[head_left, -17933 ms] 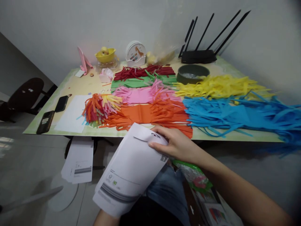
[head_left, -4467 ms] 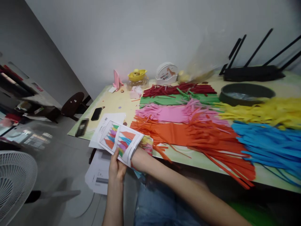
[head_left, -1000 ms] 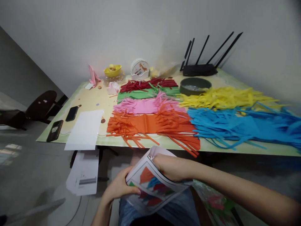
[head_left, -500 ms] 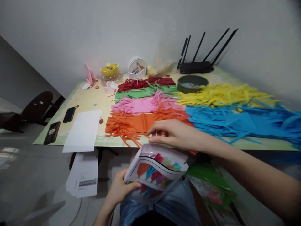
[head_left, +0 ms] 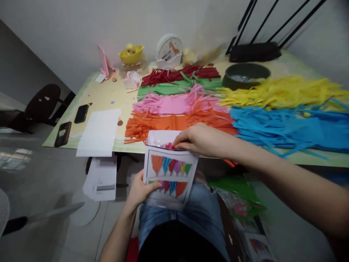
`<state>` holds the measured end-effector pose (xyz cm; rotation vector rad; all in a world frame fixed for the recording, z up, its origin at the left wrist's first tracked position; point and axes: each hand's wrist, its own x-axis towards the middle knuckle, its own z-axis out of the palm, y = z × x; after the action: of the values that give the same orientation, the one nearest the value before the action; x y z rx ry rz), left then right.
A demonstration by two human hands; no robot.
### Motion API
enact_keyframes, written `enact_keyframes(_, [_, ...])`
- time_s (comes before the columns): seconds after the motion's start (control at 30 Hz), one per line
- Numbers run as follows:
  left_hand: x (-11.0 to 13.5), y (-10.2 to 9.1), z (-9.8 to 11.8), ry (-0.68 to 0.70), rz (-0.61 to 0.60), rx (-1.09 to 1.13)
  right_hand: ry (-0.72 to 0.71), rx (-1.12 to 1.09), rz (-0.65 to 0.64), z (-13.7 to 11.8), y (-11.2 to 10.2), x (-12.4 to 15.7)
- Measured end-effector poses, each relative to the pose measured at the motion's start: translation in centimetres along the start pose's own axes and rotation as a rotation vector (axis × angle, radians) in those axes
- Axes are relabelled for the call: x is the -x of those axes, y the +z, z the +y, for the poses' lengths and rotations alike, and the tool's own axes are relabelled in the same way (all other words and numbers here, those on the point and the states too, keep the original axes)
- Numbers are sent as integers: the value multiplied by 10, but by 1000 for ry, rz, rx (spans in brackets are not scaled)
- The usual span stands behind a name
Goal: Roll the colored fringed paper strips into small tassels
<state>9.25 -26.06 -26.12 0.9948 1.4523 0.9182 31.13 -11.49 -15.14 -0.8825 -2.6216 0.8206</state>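
My left hand (head_left: pixel 145 189) grips a clear plastic packet (head_left: pixel 171 201) by its left side, thumb across the front. A printed card in the packet shows rows of colourful tassels. At the packet's open top, my right hand (head_left: pixel 196 140) has its fingers pressed together and dipped into the mouth. Red-pink pieces (head_left: pixel 168 146) show beside those fingertips; what they pinch is hidden. Just beyond lies a fringed orange paper stack (head_left: pixel 170 122), with pink (head_left: pixel 174 103), green (head_left: pixel 166 89) and dark red (head_left: pixel 180 75) fringed stacks behind it.
Blue (head_left: pixel 294 127) and yellow (head_left: pixel 286 92) fringed stacks lie to the right. Behind stand a dark round bowl (head_left: pixel 237 82) and a black router (head_left: pixel 255 52). White sheets (head_left: pixel 98 133) and two phones (head_left: pixel 81 113) lie left. A green bag (head_left: pixel 234 193) is below the table's edge.
The packet has been tipped more upright and raised towards the table edge. My right hand has moved from above it into its mouth. The view has tilted down.
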Motion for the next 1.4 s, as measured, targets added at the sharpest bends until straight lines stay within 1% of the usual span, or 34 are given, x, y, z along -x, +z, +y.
enact_keyframes(0.07, [-4,-2,3,5,-17,-23,8,4,-310,6,-9,-8])
enact_keyframes(0.1, [-6,-3,4,5,-27,-20,-11,-5,-423,8,-14,-12])
enact_keyframes(0.13, [-9,-3,5,7,-32,-11,-34,-6,-479,10,-20,-15])
enact_keyframes(0.17, [-11,-2,6,11,-29,6,-56,9,-471,10,-26,-17])
enact_keyframes(0.2, [-13,-2,6,16,-16,32,-71,37,-404,9,-32,-18])
enact_keyframes(0.23, [-15,-2,5,20,4,69,-78,71,-287,7,-37,-17])
enact_keyframes(0.3, [-19,-1,4,18,46,170,-68,126,19,1,-42,-10])
enact_keyframes(0.33, [-20,0,3,11,69,223,-47,134,182,-3,-40,-4])
enact_keyframes(0.4, [-22,3,1,-5,127,308,39,84,514,-7,-27,9])
enact_keyframes(0.43, [-22,5,0,-8,162,339,95,10,639,-8,-15,14])
enact_keyframes(0.47, [-23,7,-1,-6,195,368,148,-100,732,-7,1,19])
enact_keyframes(0.5, [-23,9,-2,-1,221,398,191,-263,723,-6,19,23])
enact_keyframes(0.57, [-24,15,-3,17,238,450,246,-613,555,1,57,26])
enact_keyframes(0.6, [-24,16,-3,26,231,465,278,-738,485,5,75,26])
enact_keyframes(0.63, [-24,18,-3,30,213,469,308,-812,462,8,91,26])
enact_keyframes(0.67, [-23,18,-3,31,188,461,327,-853,479,10,103,26])
enact_keyframes(0.7, [-23,18,-3,29,165,442,346,-870,494,11,113,27])
enact_keyframes(0.77, [-21,17,-2,18,140,387,375,-870,523,10,125,30])
enact_keyframes(0.87, [-16,16,-4,11,178,321,416,-881,530,7,137,37])
enact_keyframes(1.0, [-10,20,-17,-3,234,291,433,-879,519,11,146,46])
enact_keyframes(1.07, [-8,21,-22,-33,189,271,432,-890,585,14,143,49])
enact_keyframes(1.17, [-6,19,-22,-73,15,214,481,-931,774,13,134,52])
enact_keyframes(1.2, [-6,18,-18,-57,-12,212,496,-942,810,12,132,53])
enact_keyframes(1.23, [-7,16,-13,-18,-11,230,500,-946,826,11,133,53])
enact_keyframes(1.33, [-11,9,7,160,90,321,451,-935,788,11,141,56])
enact_keyframes(1.4, [-12,7,19,225,131,309,407,-874,749,14,144,59])
